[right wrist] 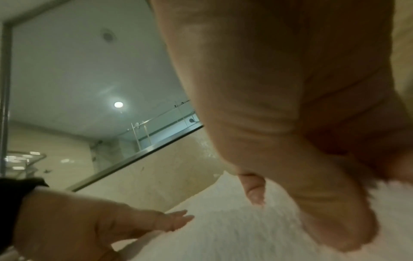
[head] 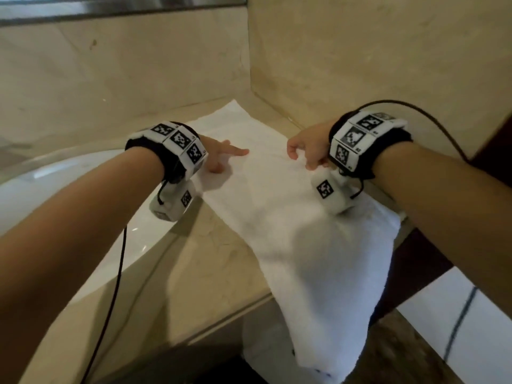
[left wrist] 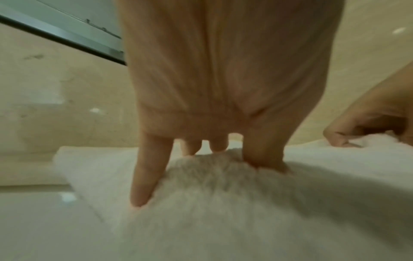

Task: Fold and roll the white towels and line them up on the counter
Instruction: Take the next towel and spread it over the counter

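The beige marble desk (head: 194,261) fills the centre and lower left of the head view, meeting marble walls at the upper left and upper right. A white basin (head: 55,184) is set into the desk at the left edge of the frame. One white towel (head: 277,212) lies spread flat on the desk from the upper centre down to the lower right, where its near end hangs over the front edge of the desk. A mirror (right wrist: 78,70) occupies the upper left of the right wrist view. The left hand (head: 219,156), left of centre in the head view, is spread: its straight fingers (left wrist: 145,176) press down on the left edge of the towel, which bunches slightly under them in the left wrist view. The right hand (head: 307,148), right of centre, has its fingers curled down onto the towel near its right edge; the pictures do not show whether they pinch the cloth. Both wrists carry bands with black-and-white markers, each trailing a black cable (head: 116,273).
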`<state>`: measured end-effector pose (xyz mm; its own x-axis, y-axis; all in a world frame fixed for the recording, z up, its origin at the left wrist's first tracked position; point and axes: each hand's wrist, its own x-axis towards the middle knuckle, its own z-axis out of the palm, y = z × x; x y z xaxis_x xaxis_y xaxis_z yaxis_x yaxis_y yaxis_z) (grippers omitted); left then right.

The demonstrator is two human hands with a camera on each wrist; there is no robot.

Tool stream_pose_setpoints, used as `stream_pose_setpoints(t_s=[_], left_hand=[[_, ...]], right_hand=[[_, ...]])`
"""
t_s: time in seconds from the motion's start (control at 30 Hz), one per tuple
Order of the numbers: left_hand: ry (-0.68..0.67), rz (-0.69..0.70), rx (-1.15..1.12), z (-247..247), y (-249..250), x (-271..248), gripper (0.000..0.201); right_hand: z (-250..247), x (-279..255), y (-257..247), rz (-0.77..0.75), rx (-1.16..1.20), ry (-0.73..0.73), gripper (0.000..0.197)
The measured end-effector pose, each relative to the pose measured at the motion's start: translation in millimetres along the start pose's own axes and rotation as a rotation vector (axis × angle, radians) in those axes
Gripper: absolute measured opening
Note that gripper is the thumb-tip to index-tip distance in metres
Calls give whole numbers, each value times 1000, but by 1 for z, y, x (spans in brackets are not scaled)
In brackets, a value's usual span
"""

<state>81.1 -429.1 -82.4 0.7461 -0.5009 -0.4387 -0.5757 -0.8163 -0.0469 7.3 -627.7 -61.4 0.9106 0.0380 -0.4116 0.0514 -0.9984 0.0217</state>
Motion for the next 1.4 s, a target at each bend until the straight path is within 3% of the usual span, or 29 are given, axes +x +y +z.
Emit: stream_pose_setpoints(t_s=[0.13, 0.27, 0.33, 0.4, 0.5, 0.6, 0.67, 0.8, 0.87, 1.07, 1.23, 1.4], left_hand=[[134, -56, 35, -4, -5, -4, 63], [196, -70, 77, -8, 22, -29, 56], [258, 23, 147, -8, 44, -45, 53], [265, 123, 79, -1, 68, -60, 48], [208, 244, -37, 16, 103, -85, 47], [111, 343, -4, 36, 135, -101, 62], [-6, 295, 96, 45, 143, -102, 70], [-143, 239, 88, 39, 139, -102, 74], [-151, 228, 82, 34, 139, -105, 73], [-105, 237, 131, 33, 147, -116, 69], [-102, 250, 114, 34, 147, -118, 69], [-85, 264, 97, 37, 149, -122, 68]], right_hand=[[-7, 5, -9, -14, -53, 10, 38], [-21, -14, -11, 21, 91, -122, 43], [-24, -46, -12, 29, 157, -45, 39], [-17, -81, -9, 3, 205, 40, 30], [12, -125, -3, -5, 325, 135, 10], [66, -157, 6, 128, 489, 368, 21], [109, -167, 13, 232, 630, 470, 19], [196, -173, 21, 363, 828, 204, 19], [221, -165, 20, 391, 986, 133, 35], [271, -124, 26, 524, 1811, -27, 75], [285, -113, 8, 394, 2072, 276, 37], [289, -114, -2, 318, 2081, 446, 40]])
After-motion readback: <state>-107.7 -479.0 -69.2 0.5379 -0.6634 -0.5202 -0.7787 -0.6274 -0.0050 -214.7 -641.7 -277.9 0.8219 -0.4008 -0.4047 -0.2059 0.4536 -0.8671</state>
